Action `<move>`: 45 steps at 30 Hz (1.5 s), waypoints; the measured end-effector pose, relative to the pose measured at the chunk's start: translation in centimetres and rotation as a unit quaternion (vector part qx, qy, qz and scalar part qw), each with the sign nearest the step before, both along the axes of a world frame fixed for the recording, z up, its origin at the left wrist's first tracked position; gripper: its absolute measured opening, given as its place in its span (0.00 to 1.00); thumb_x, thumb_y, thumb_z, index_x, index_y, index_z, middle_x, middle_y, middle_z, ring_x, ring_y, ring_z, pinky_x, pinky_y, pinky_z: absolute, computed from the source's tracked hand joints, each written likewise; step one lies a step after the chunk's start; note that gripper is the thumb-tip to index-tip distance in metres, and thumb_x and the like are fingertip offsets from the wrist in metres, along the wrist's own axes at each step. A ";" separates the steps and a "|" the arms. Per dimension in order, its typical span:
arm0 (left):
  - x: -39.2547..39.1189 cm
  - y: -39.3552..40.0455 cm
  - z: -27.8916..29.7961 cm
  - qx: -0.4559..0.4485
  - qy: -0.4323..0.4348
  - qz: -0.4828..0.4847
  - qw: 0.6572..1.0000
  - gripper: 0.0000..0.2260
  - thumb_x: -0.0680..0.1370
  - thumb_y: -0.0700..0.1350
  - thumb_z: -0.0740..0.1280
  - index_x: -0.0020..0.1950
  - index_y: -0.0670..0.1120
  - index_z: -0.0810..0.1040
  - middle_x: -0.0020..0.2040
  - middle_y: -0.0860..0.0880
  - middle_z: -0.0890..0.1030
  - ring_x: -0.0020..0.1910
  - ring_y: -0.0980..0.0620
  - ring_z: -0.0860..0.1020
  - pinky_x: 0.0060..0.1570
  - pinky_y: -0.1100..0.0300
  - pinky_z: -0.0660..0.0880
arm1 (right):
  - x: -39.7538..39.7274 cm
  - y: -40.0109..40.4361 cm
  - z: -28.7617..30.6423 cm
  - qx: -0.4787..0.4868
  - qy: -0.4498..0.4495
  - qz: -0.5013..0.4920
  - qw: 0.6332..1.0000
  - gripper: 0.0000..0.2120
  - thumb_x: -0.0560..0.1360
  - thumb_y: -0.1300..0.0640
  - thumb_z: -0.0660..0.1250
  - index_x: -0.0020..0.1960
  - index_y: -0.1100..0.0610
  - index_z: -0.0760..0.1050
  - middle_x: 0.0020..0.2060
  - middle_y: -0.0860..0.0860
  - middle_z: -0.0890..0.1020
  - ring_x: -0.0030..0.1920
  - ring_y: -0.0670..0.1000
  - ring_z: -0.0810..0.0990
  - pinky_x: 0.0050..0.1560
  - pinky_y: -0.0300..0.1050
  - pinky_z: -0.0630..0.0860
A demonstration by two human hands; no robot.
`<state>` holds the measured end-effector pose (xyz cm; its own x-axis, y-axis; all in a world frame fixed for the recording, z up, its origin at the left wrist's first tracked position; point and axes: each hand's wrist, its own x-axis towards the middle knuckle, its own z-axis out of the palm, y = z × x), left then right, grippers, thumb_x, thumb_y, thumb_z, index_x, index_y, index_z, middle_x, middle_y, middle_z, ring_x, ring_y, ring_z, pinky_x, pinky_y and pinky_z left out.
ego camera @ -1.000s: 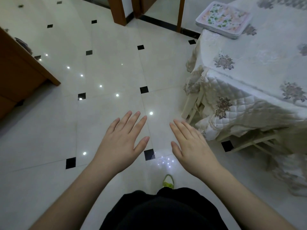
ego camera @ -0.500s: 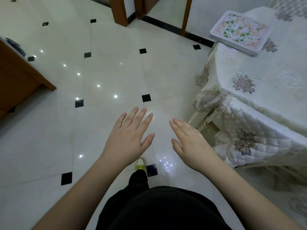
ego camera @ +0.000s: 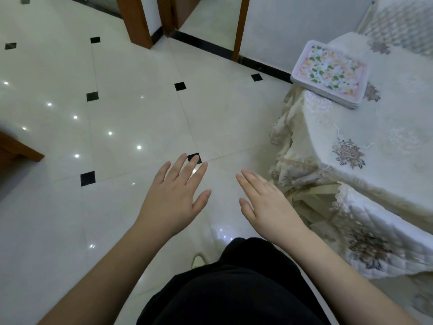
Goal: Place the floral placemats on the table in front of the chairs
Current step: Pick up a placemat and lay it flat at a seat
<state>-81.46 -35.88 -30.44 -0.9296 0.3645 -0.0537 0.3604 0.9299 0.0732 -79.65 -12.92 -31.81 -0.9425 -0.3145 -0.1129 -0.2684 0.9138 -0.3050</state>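
Note:
A stack of floral placemats (ego camera: 329, 73), pink-bordered with green leaves and pale flowers, lies on the near corner of the table (ego camera: 396, 127), which wears a white embroidered cloth. My left hand (ego camera: 174, 195) and my right hand (ego camera: 267, 202) hover palm-down over the floor with straight fingers, holding nothing. Both are well short of the stack, which lies up and to the right of my right hand. A chair (ego camera: 365, 231) with a quilted floral cover is tucked under the table edge at the right.
Glossy white floor tiles (ego camera: 131, 127) with small black insets fill the left and centre. Brown wooden door frames (ego camera: 138, 22) stand at the top. A wooden furniture corner (ego camera: 16, 148) juts in at the left edge. My black-clad legs are at the bottom.
The view has advanced toward the table, so the placemat stack and table corner look larger and nearer. My hands keep the same spread, empty pose.

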 end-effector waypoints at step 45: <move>-66.3 13.8 0.5 -0.014 -0.039 -0.312 0.949 0.33 0.79 0.63 0.39 0.80 0.51 0.56 0.80 0.49 0.56 0.80 0.48 0.52 0.77 0.47 0.50 | -52.2 8.4 -1.2 0.029 0.023 -0.349 0.936 0.29 0.76 0.48 0.50 0.72 0.59 0.70 0.71 0.54 0.72 0.71 0.56 0.70 0.70 0.54 0.68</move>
